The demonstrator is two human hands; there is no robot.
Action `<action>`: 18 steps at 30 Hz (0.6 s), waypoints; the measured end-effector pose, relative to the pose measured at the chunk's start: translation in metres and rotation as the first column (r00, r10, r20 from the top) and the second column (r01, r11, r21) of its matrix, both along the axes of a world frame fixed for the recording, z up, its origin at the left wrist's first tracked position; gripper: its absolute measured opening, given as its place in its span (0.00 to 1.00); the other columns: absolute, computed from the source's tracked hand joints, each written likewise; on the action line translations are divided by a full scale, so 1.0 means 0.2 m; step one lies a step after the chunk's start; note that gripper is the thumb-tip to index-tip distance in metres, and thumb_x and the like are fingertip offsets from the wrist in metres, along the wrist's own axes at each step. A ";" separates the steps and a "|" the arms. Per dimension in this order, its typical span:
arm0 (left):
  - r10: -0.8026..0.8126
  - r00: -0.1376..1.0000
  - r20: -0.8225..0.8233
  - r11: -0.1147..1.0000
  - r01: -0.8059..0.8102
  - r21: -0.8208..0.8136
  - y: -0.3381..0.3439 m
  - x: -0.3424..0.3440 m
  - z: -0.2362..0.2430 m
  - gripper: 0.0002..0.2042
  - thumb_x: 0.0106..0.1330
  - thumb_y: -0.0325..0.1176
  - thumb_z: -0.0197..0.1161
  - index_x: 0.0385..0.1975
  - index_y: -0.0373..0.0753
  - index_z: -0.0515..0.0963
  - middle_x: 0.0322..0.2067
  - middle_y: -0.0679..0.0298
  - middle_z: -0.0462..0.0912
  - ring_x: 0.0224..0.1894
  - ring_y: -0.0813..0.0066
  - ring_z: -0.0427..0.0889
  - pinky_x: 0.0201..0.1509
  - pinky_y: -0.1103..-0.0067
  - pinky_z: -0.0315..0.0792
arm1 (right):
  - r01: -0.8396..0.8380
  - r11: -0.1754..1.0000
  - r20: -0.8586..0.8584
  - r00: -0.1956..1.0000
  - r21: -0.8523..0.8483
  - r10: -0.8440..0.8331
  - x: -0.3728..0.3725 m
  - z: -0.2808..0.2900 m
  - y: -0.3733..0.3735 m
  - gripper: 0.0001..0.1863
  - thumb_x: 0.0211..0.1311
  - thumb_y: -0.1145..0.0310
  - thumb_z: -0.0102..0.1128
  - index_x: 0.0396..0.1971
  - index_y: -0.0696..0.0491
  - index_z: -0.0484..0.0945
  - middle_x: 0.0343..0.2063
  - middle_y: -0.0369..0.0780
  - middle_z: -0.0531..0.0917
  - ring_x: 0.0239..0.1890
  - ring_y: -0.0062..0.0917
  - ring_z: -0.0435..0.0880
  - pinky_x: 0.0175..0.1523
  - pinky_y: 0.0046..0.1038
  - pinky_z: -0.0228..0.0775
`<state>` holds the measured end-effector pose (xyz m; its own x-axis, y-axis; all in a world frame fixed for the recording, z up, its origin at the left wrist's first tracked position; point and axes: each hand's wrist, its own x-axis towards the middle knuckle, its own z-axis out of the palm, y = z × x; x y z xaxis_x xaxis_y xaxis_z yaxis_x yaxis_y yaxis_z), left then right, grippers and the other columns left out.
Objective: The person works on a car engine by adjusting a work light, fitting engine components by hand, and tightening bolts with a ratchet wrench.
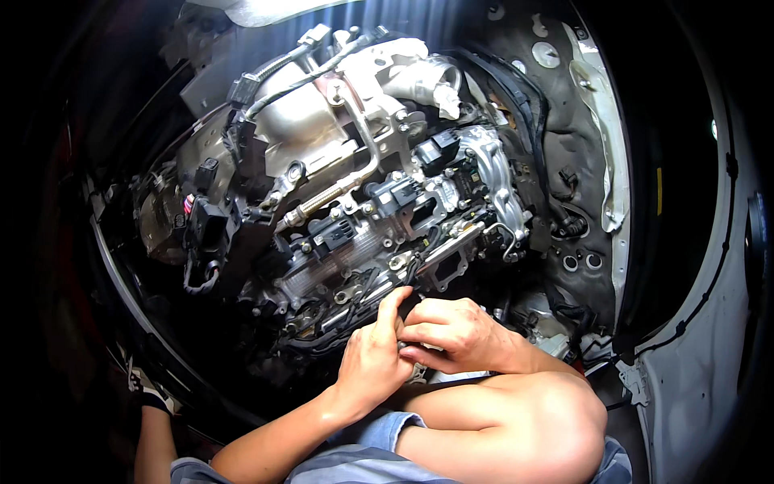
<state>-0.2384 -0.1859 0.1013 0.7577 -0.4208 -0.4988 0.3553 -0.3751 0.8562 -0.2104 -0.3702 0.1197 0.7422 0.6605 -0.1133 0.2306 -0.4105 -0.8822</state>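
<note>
My left hand [375, 355] and my right hand [455, 332] meet in front of the engine's near edge. The left index finger points upward while its other fingers curl behind the right hand. My right fingers are bent in a pinch against the left ones. A small dark piece seems to lie between them, mostly hidden. Just beyond the fingertips, black wiring [413, 270] runs along a metal rail [451, 246] on the engine [347, 250]. Black ignition coils [332, 235] sit in a row on its top.
A large metal cover [302, 113] and pipes rise at the far side. Loose connectors [211, 226] hang on the left. The body panel [580, 121] borders the right. My bent knee [556, 411] is close under my right forearm. A bare limb [153, 440] shows at lower left.
</note>
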 end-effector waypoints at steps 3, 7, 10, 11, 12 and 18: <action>0.101 0.995 -0.012 0.994 -0.102 -0.027 0.03 -0.01 0.01 0.30 0.57 0.25 0.67 0.62 0.34 0.67 0.28 0.52 0.82 0.31 0.52 0.84 0.36 0.64 0.77 | 0.122 0.990 -0.019 0.992 0.071 -0.121 0.04 0.03 -0.02 0.09 0.54 0.72 0.70 0.33 0.57 0.81 0.30 0.42 0.81 0.27 0.35 0.82 0.31 0.31 0.77; 0.122 0.991 0.053 0.992 -0.124 0.031 0.11 0.01 0.05 0.17 0.66 0.29 0.65 0.53 0.32 0.76 0.26 0.54 0.81 0.24 0.62 0.81 0.30 0.71 0.75 | 0.240 0.963 0.208 0.955 -0.120 -0.212 0.15 -0.06 -0.09 0.10 0.54 0.73 0.71 0.35 0.57 0.81 0.30 0.41 0.81 0.29 0.35 0.82 0.33 0.32 0.77; 0.218 0.976 -0.001 0.976 -0.218 0.005 0.15 0.01 0.07 0.11 0.67 0.25 0.63 0.48 0.31 0.78 0.23 0.62 0.79 0.25 0.78 0.77 0.32 0.80 0.72 | 0.149 0.947 0.245 0.966 -0.285 -0.078 0.17 -0.10 -0.05 0.10 0.55 0.72 0.70 0.36 0.56 0.82 0.31 0.40 0.82 0.31 0.34 0.83 0.35 0.31 0.77; 0.236 0.971 -0.035 0.972 -0.236 0.005 0.16 0.01 0.07 0.11 0.67 0.25 0.63 0.47 0.31 0.78 0.23 0.62 0.80 0.25 0.80 0.77 0.33 0.81 0.72 | 0.114 0.935 0.246 0.969 -0.335 -0.029 0.18 -0.11 -0.03 0.10 0.56 0.70 0.70 0.37 0.55 0.81 0.32 0.39 0.81 0.32 0.34 0.82 0.36 0.32 0.77; 0.248 0.967 -0.053 0.968 -0.249 -0.013 0.16 0.02 0.07 0.10 0.68 0.24 0.62 0.47 0.31 0.79 0.23 0.63 0.80 0.26 0.82 0.76 0.33 0.81 0.72 | 0.082 0.920 0.225 0.974 -0.382 0.007 0.18 -0.12 -0.02 0.09 0.58 0.69 0.68 0.37 0.55 0.81 0.32 0.39 0.79 0.34 0.34 0.81 0.37 0.33 0.76; 0.261 0.955 -0.138 0.964 -0.266 -0.018 0.18 0.02 0.06 0.10 0.69 0.25 0.61 0.47 0.31 0.79 0.23 0.69 0.78 0.27 0.86 0.74 0.34 0.84 0.70 | 0.074 0.885 0.213 0.977 -0.460 0.029 0.21 -0.12 0.04 0.08 0.59 0.70 0.66 0.35 0.56 0.81 0.30 0.39 0.76 0.35 0.34 0.79 0.40 0.33 0.75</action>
